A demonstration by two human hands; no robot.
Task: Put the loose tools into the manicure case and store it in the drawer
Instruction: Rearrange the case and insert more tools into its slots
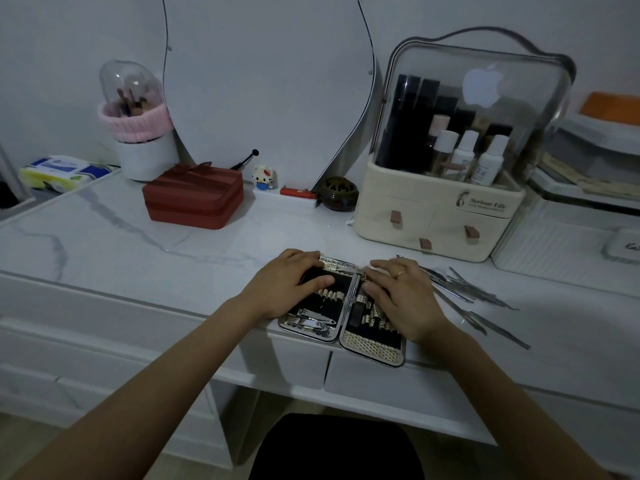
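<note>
The manicure case (372, 348) lies open and flat at the front edge of the white marble dressing table (138, 244). Its lining is black with rows of elastic loops, and nail clippers (313, 322) sit in the left half. My left hand (291, 285) rests on the left half, thumb across the lining. My right hand (401, 299) lies spread on the right half, fingertips near the top of the spine. Several loose metal tools (464, 289) lie in a scattered pile on the table just right of the case. Two closed drawer fronts (398, 379) sit below the table edge.
A cream cosmetic organiser (440, 209) with a clear lid stands behind the tools at right. A red zip case (194, 199) is at the back left, a pot of brushes (138, 133) and wipes (59, 171) further left. A black stool (336, 448) sits under the table.
</note>
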